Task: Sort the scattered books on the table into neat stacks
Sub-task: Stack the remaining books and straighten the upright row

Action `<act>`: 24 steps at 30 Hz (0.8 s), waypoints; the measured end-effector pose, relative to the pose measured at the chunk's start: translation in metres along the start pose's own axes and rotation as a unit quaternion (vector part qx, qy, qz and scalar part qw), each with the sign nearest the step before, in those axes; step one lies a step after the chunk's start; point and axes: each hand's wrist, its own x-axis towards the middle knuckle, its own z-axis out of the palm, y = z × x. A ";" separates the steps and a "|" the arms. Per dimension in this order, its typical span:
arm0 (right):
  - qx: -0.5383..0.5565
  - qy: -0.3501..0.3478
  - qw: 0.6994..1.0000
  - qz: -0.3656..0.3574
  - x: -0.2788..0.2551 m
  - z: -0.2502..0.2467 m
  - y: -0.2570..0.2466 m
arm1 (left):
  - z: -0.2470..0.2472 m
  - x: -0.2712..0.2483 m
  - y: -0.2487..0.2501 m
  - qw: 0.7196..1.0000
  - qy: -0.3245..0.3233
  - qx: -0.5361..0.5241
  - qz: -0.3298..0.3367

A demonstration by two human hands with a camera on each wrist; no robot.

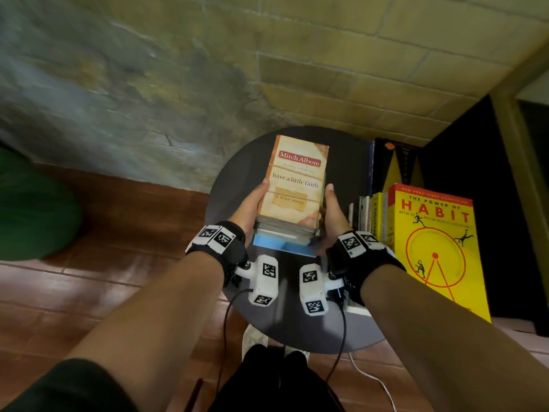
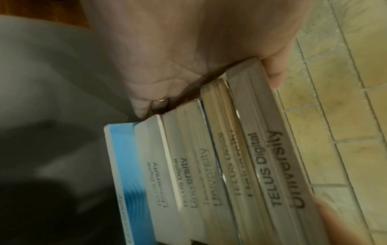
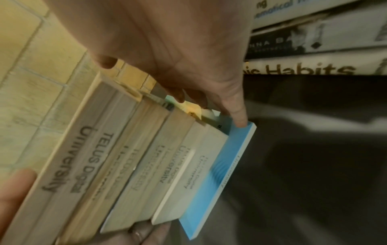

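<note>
A dim, mottled brick wall (image 1: pixel 208 69) meets a reddish-brown tiled floor (image 1: pixel 104 263) near a green cushion (image 1: pixel 32 209).

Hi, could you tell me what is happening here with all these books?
A person is tidying books on a small round table. Both hands, the left hand and the right hand, hold the sides of a stack of books. The top book reads "have a little faith"; a blue book sticks out at the bottom, so the edges are not flush. More books, including a yellow book, stand to the right.
</note>
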 end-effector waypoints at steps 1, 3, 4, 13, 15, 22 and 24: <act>0.009 0.001 1.000 0.001 0.000 0.000 0.000 | 0.000 -0.002 0.002 1.000 0.001 0.017 -0.002; -0.001 -0.001 1.000 0.002 -0.002 0.002 0.000 | 0.000 -0.002 0.006 0.998 0.029 0.054 -0.004; 0.003 -0.005 1.000 0.001 0.000 0.002 0.000 | 0.000 -0.004 0.010 0.996 0.051 0.070 -0.006; -0.226 0.125 0.950 -0.175 -0.020 -0.010 -0.038 | 0.034 -0.011 0.051 0.945 0.191 0.210 0.165; -0.215 0.112 0.951 -0.190 -0.030 -0.016 -0.059 | 0.053 -0.011 0.063 0.934 0.178 0.225 0.212; -0.242 0.131 0.944 -0.180 -0.058 -0.066 -0.146 | 0.138 0.013 0.089 0.952 0.030 0.244 0.181; -0.250 0.156 0.941 -0.166 -0.060 -0.088 -0.167 | 0.158 0.025 0.089 0.954 -0.015 0.267 0.136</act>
